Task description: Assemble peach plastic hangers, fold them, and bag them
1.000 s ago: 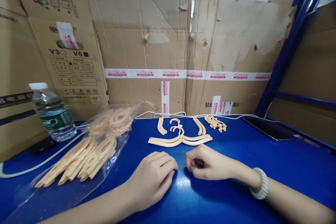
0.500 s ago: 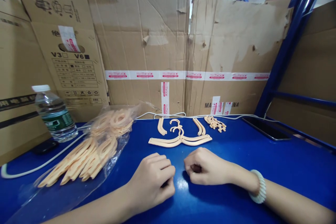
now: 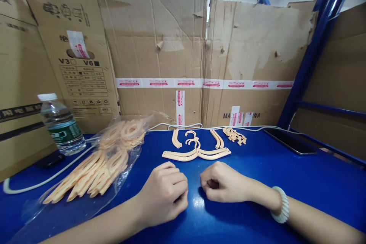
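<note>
My left hand (image 3: 166,194) rests on the blue tabletop with its fingers curled into a loose fist. Facing it, my right hand (image 3: 224,182) is likewise closed, a bracelet on its wrist. No object shows in either hand. Just beyond them lie beige plastic folding hangers (image 3: 213,154), their arms spread to both sides and their hooks (image 3: 192,137) pointing away from me. Behind these are loose hanger arms on the left (image 3: 176,138) and on the right (image 3: 216,138). A small heap of loose hooks (image 3: 235,135) sits farther right.
On the left, a clear plastic bag (image 3: 126,171) holds many beige hanger pieces (image 3: 85,175). A water bottle (image 3: 61,126) stands behind it, near a white cable (image 3: 42,188). A dark phone (image 3: 290,141) lies at the right. Cardboard sheets (image 3: 160,61) wall the back.
My left hand has shifted slightly to the left, away from the right hand. The right hand and the hanger pieces stay put, and the view has tilted a little.
</note>
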Tool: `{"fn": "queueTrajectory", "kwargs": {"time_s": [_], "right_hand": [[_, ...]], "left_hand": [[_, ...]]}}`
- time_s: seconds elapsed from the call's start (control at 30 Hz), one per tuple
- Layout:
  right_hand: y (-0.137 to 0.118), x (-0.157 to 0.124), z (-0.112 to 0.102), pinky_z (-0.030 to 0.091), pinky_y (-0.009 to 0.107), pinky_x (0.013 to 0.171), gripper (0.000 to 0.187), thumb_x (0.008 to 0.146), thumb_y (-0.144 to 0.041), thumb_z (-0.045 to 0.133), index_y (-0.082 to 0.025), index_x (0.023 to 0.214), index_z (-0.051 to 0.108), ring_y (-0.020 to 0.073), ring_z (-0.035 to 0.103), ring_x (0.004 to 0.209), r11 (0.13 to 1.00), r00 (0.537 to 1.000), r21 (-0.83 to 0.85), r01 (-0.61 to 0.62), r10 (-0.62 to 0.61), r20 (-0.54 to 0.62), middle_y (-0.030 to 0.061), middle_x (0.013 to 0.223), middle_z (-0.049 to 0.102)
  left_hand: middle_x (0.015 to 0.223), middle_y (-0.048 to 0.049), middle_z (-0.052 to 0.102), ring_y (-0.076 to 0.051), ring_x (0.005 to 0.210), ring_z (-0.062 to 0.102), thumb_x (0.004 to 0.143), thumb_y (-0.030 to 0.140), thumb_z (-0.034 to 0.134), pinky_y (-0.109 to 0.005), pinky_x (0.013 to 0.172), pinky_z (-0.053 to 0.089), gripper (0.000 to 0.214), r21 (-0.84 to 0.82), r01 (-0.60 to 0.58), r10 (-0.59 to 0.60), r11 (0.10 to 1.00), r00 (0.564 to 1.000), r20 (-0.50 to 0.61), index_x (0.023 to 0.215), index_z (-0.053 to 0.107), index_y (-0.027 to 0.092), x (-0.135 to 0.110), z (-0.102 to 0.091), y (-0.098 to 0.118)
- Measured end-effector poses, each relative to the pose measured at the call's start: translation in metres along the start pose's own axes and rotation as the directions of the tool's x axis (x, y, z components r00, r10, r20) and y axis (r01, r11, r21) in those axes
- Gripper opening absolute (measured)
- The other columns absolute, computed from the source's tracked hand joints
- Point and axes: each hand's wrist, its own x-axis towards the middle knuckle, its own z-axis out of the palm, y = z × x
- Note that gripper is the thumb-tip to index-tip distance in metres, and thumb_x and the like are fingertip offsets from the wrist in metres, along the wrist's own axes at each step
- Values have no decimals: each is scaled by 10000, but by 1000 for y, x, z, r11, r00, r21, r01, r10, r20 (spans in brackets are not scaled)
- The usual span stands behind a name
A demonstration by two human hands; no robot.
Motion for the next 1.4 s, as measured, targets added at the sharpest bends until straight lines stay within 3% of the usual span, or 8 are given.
{"fn": "queueTrajectory", "kwargs": {"time_s": [0.3,0.47,0.57,0.7,0.8,1.1,1.27,1.4], "right_hand": [[-3,7,-6,319,163,494,109,690,-73,542,-166,640,567,59,436,499,1000,998,-13,-11,10,-67,-64,583,526],[17,28,-46,392,199,561,161,787,-96,500,-139,789,654,102,524,568,981,963,-150,-121,80,-256,-6,654,621],[42,47,-71,409,239,612,226,784,-68,510,-118,908,692,130,554,607,960,950,-219,-177,108,-293,28,698,652],[70,72,-85,412,254,650,276,706,-49,639,-136,951,731,155,586,696,935,968,-299,-191,128,-216,55,831,683],[81,85,-84,429,246,653,346,651,-30,710,-159,971,740,154,606,719,930,982,-322,-178,146,-122,39,858,690],[97,99,-73,536,401,820,253,931,-320,586,-149,1116,607,197,630,952,957,987,-244,-156,158,-13,67,1121,629],[104,98,-67,538,409,824,294,932,-320,585,-155,1176,581,206,625,974,978,973,-87,-190,175,-147,79,1165,610],[102,89,-68,549,347,733,247,935,-321,577,-143,1104,591,166,634,846,975,910,116,-189,219,-352,56,1038,632]], "left_hand": [[598,-8,648,-150,555,574,749,132,470,-342,728,458,191,271,55,-92,961,988,126,590,566,178,24,-22,-42],[681,-56,694,-216,631,640,716,82,500,-350,663,483,171,316,113,-206,942,938,278,690,647,165,38,-30,-80],[903,-76,729,-245,796,678,701,-5,504,-323,647,506,370,296,109,-224,949,894,389,975,682,169,46,-27,-100],[1007,-66,688,-226,920,658,886,136,587,-385,786,539,157,236,85,-200,968,829,522,1028,654,153,54,-15,-117],[1138,-75,636,-213,965,641,937,294,589,-419,830,542,232,185,80,-175,979,791,586,1123,610,158,54,-8,-125],[1210,-91,601,-233,1004,630,936,301,589,-436,837,542,301,92,120,-151,988,785,601,1205,570,166,47,-3,-136],[1200,-90,606,-230,996,632,936,299,591,-433,833,543,294,91,147,-172,985,786,594,1196,574,164,44,2,-138],[1188,-88,611,-226,980,637,937,300,588,-424,819,549,292,117,188,-221,975,796,563,1194,574,162,47,0,-137]]}}
